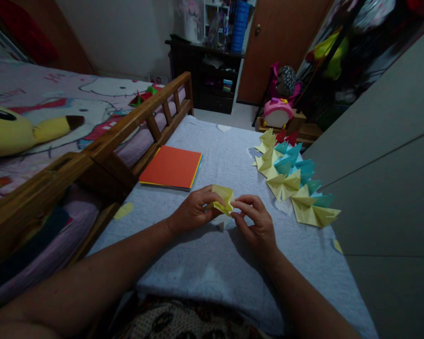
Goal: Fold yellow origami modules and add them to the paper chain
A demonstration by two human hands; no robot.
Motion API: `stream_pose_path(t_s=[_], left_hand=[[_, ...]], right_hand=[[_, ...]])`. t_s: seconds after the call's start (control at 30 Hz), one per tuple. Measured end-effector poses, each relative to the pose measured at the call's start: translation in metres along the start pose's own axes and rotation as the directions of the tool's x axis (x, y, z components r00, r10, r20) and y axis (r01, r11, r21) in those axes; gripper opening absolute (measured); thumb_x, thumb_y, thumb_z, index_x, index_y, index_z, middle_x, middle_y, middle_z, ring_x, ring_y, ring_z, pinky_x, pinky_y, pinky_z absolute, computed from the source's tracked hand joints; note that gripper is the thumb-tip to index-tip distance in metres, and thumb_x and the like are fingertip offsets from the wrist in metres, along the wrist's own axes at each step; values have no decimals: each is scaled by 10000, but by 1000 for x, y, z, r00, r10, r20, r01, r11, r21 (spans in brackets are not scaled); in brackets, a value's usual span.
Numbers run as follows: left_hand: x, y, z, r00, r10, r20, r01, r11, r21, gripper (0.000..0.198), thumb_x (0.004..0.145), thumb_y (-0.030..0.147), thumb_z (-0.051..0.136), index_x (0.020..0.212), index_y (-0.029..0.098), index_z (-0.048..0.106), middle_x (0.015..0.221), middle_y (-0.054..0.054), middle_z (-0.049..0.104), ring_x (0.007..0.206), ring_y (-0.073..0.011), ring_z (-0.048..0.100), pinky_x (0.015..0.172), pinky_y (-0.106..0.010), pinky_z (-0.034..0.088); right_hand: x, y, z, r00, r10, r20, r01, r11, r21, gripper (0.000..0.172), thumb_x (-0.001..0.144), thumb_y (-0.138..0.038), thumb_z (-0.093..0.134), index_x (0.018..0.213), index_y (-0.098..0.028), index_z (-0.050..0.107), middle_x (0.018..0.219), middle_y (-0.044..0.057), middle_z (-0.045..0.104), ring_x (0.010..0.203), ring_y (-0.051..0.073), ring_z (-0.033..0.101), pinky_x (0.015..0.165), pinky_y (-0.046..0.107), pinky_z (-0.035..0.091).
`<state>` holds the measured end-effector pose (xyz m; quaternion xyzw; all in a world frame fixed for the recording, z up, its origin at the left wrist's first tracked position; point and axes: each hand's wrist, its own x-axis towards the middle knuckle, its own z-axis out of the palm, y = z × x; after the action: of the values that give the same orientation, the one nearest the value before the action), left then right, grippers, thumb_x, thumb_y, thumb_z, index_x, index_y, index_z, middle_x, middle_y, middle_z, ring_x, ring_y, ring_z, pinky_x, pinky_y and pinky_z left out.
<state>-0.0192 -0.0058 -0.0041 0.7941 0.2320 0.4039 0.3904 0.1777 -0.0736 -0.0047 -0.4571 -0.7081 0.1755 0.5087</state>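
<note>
Between my two hands, above the middle of the cloth-covered table (pixel 183 263), is a piece of folded yellow paper (pixel 224 194). My left hand (pixel 194 209) grips it from the left, thumb below and fingers around its side. The fingertips of my right hand (pixel 256 221) pinch its right edge. Part of the paper is hidden behind the fingers. A stack of square paper (pixel 171 167), orange on top with yellow and blue edges showing, lies flat beyond my left hand. To the right stand rows of folded paper pieces (pixel 284 183) in yellow, blue and red.
A wooden bed rail (pixel 137 122) runs along the table's left side, with a yellow plush toy (pixel 17 132) on the bed behind it. A pale cabinet (pixel 385 188) borders the right side. A dark shelf unit (pixel 205 75) and a pink toy case (pixel 278 113) stand beyond the table.
</note>
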Motion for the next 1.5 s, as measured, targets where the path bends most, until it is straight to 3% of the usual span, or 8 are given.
stream_pose_path(t_s=[0.23, 0.6, 0.83, 1.03, 1.23, 1.5], left_hand=[[-1, 0, -1, 998, 5, 56, -3, 1000, -22, 109, 878, 137, 648, 922, 213, 712, 961, -30, 575, 887, -157, 602, 763, -279, 508], [1, 7, 0, 998, 47, 50, -48, 999, 10, 88, 933, 198, 621, 978, 211, 696, 1046, -51, 568, 960, -173, 593, 824, -304, 514], [3, 5, 0, 997, -81, 16, 82, 990, -114, 68, 891, 236, 687, 947, 206, 712, 1086, -71, 598, 1002, -199, 594, 908, -369, 528], [4, 2, -2, 984, -175, 42, 180, 939, -295, 92, 862, 233, 709, 948, 211, 734, 1033, -71, 607, 947, -195, 594, 851, -346, 540], [4, 0, 0, 970, -235, 68, 244, 898, -366, 120, 857, 269, 711, 947, 195, 740, 987, -61, 590, 910, -180, 590, 798, -317, 543], [4, 4, -2, 987, -158, 31, 160, 947, -279, 87, 855, 293, 741, 878, 209, 735, 1128, -76, 593, 1066, -221, 574, 986, -401, 485]], right_hand=[[1, 0, 2, 1000, 4, -28, -5, 999, -50, 332, 929, -133, 597, 1190, -310, 701, 1049, 51, 623, 972, 189, 630, 851, 374, 574], [1, 3, 2, 1000, 5, 13, -4, 999, -34, 350, 921, -148, 600, 1215, -312, 696, 1031, 50, 602, 949, 191, 616, 838, 379, 569], [3, 3, -1, 993, 109, 46, -112, 991, 67, 294, 925, -186, 586, 1156, -306, 722, 1034, 47, 609, 965, 187, 620, 774, 331, 569], [4, 6, -3, 977, 202, 75, -212, 961, 175, 271, 899, -184, 616, 1110, -301, 741, 1020, 36, 597, 850, 144, 623, 650, 255, 554], [3, 6, -1, 994, 112, 17, -114, 989, 97, 305, 893, -163, 628, 1134, -316, 733, 966, 24, 574, 830, 148, 605, 647, 266, 554], [2, 6, -2, 999, 38, 33, -39, 999, 25, 266, 899, -162, 632, 1098, -301, 740, 951, 26, 546, 806, 145, 579, 631, 266, 545]])
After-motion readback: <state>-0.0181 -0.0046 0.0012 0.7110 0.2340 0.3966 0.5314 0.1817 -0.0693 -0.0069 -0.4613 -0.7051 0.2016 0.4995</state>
